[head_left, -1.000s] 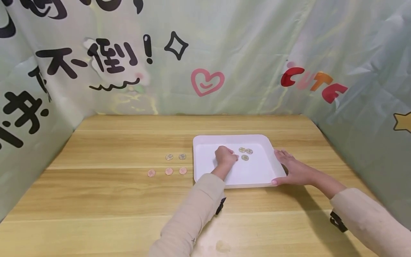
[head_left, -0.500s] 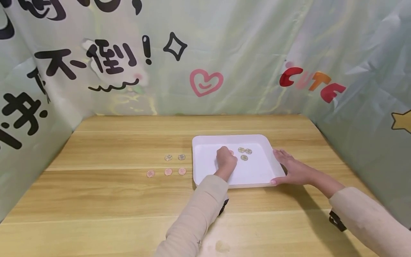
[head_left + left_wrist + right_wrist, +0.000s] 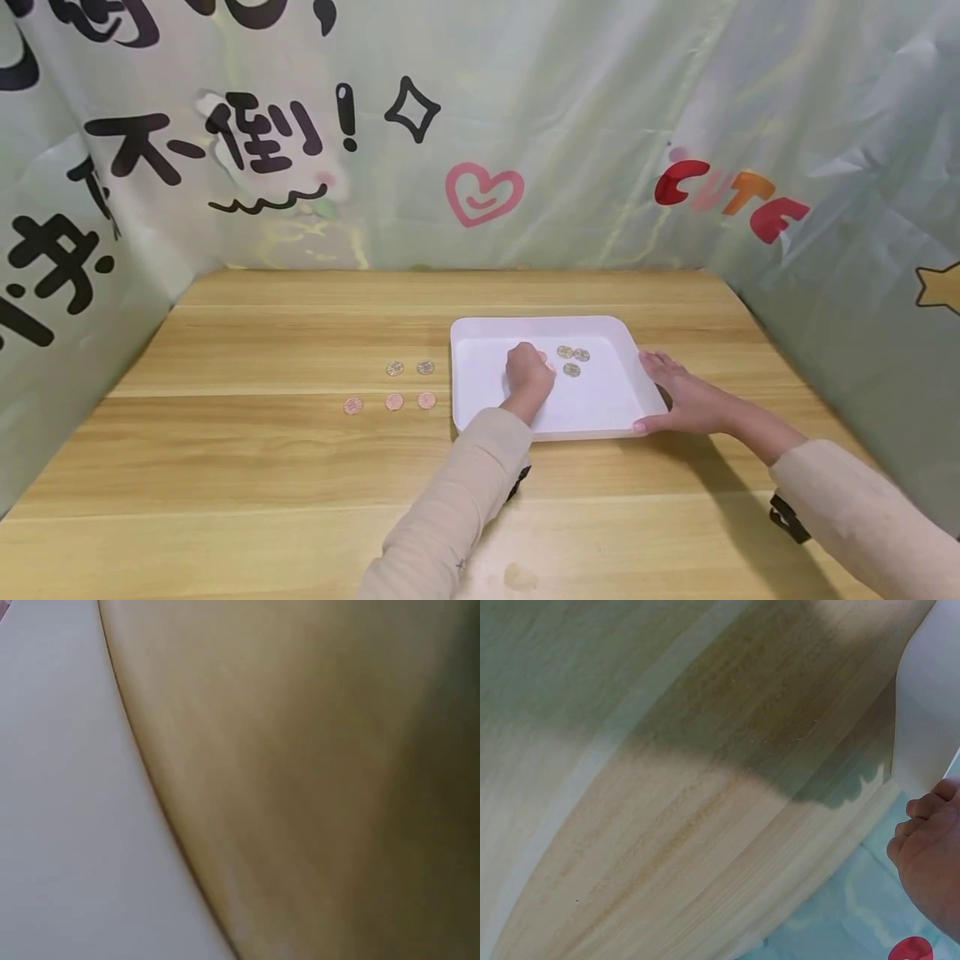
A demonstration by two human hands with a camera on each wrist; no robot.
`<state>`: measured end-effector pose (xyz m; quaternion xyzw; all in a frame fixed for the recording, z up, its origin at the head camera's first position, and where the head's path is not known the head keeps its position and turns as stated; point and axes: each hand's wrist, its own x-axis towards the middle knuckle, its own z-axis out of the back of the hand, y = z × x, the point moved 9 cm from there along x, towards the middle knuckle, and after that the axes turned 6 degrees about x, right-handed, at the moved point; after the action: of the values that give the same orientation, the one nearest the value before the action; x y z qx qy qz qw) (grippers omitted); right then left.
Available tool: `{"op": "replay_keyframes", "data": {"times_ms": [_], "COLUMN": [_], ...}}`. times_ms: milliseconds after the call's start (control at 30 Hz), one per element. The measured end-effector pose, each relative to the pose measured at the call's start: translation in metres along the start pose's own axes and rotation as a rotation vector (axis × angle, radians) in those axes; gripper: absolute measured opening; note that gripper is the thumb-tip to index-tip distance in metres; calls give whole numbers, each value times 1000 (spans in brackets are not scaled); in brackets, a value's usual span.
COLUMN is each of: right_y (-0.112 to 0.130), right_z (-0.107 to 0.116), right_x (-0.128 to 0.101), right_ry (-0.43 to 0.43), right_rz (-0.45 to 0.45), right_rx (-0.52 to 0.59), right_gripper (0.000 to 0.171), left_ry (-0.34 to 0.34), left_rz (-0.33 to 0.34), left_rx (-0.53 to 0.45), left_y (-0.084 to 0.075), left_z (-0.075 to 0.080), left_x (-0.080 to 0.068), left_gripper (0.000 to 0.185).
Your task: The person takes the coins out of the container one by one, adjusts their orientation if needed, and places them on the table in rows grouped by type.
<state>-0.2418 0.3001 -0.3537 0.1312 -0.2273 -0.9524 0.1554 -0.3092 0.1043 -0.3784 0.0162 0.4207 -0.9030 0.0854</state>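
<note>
Left hand (image 3: 529, 373): fingers curled, contents hidden; cannot tell if clamped. Right hand (image 3: 696, 404): thumb and fingers apart, touching side of shallow white tray (image 3: 600, 400). Inside, three brassy coins (image 3: 572, 370). Counter (image 3: 262, 467), left of tray: two greyish-gold coins (image 3: 394, 368), three pinkish coins (image 3: 394, 402).

On the table (image 3: 225, 467), five coins (image 3: 394, 402) lie left of the tray (image 3: 592, 408), which holds more coins (image 3: 572, 370).

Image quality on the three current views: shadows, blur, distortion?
Head: coins distinct, markings too small to read; shadow from the right forearm on the tabletop. Left wrist: tabletop blurred, darker toward the right; edge of the tray looks bowed. Right wrist: broad shadow across the tabletop, whose edge looks curved.
</note>
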Motion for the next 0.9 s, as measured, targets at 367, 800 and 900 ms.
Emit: {"op": "replay_keyframes", "data": {"times_ms": [367, 800, 900], "right_y": [-5, -4, -4], "right_z": [-1, 0, -1], "right_x": [-2, -1, 0], "right_ry": [-3, -7, -5], "right_rz": [-6, 1, -8], "right_rx": [5, -2, -7], "right_gripper": [113, 112, 113], "left_ry": [113, 234, 240], "left_rz": [59, -78, -108], "left_rx": [-12, -4, -21], "left_y": [-2, -13, -11], "left_z": [4, 32, 40], "left_x": [-1, -11, -13], "left_gripper": [21, 16, 19]}}
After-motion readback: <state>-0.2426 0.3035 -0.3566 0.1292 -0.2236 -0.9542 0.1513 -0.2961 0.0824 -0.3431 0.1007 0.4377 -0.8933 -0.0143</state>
